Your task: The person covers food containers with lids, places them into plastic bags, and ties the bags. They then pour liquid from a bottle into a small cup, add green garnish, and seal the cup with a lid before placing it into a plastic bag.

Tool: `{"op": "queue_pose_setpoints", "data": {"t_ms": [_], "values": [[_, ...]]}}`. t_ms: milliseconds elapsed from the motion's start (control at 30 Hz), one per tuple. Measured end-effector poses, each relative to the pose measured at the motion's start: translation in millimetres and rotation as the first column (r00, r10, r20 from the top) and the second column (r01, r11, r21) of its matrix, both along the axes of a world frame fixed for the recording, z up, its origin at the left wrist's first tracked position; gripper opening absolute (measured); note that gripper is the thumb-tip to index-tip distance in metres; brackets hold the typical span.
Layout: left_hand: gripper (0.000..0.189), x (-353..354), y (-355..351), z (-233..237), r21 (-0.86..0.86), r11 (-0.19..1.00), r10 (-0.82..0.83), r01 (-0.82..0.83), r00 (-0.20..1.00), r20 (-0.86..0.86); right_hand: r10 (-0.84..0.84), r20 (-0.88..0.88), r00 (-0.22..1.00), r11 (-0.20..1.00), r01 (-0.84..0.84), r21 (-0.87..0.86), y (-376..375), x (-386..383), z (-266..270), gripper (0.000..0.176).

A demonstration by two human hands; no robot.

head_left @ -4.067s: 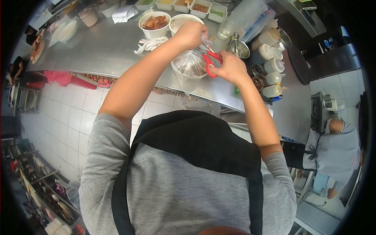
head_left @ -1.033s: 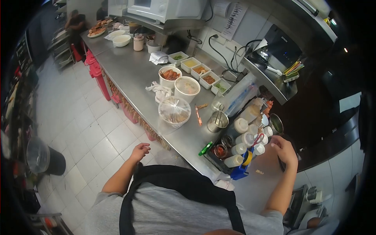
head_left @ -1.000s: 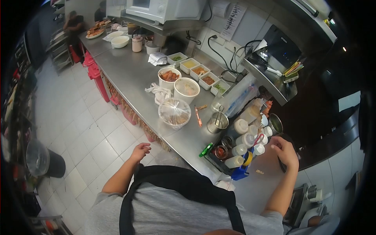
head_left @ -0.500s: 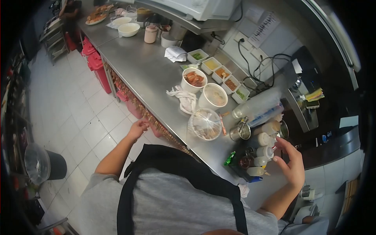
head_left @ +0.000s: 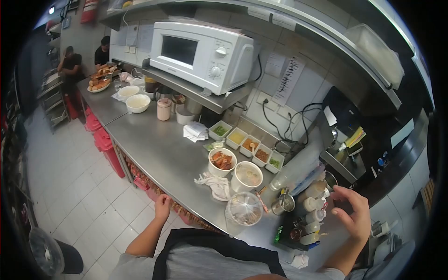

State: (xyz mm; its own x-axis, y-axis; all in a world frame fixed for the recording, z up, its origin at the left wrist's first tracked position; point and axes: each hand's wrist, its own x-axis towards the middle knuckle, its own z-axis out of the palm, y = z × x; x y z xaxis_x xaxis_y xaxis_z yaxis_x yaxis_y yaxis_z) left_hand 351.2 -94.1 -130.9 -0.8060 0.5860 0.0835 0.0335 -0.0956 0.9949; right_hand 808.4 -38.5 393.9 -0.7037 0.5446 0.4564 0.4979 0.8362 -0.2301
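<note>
My left hand [head_left: 163, 206] hangs beside the front edge of the steel counter [head_left: 154, 149], fingers loosely curled and holding nothing. My right hand [head_left: 355, 212] is raised with fingers spread, empty, just right of a rack of white squeeze bottles [head_left: 311, 219]. A plastic-wrapped bowl of food [head_left: 244, 208] sits on the counter between my hands. Behind it stand two white tubs, one with reddish food [head_left: 222, 160] and one with pale contents [head_left: 248, 175]. A crumpled white cloth [head_left: 216, 184] lies beside them.
A white microwave [head_left: 201, 53] sits on a shelf above the counter. Small square condiment tubs [head_left: 247, 145] line the wall. A metal cup [head_left: 284, 204] stands by the bottles. White bowls [head_left: 137, 102] and a tray of food [head_left: 98, 84] lie farther left, where two people stand. A bin [head_left: 49, 254] is lower left.
Four seconds ago both hands cut at the wrapped bowl with red scissors. Since then both hands left it; the right hand drew back from the bottle rack and the view tilted up.
</note>
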Motion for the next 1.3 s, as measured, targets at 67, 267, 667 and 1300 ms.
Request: {"op": "queue_pose_setpoints", "data": {"t_ms": [67, 267, 667, 1300], "values": [[0.012, 11, 1, 12, 0.014, 1.000, 0.024, -0.024, 1.000, -0.005, 0.012, 0.016, 1.000, 1.000, -0.012, -0.004, 2, -3, 7, 0.052], [0.015, 64, -15, 66, -0.163, 0.975, -0.180, 0.152, 0.968, -0.176, 0.047, 0.097, 0.994, 0.994, -0.037, -0.102, 28, 7, -9, 0.056], [0.072, 129, 95, 160, -0.315, 0.571, -0.764, 0.758, 0.350, -0.543, -0.207, 0.024, 0.978, 0.973, 0.209, -0.099, 16, 31, -38, 0.026], [0.072, 170, 106, 152, -0.328, 0.654, -0.715, 0.681, 0.417, -0.560, -0.909, 0.077, 0.410, 0.382, 0.892, -0.243, 180, 250, -222, 0.009]]}}
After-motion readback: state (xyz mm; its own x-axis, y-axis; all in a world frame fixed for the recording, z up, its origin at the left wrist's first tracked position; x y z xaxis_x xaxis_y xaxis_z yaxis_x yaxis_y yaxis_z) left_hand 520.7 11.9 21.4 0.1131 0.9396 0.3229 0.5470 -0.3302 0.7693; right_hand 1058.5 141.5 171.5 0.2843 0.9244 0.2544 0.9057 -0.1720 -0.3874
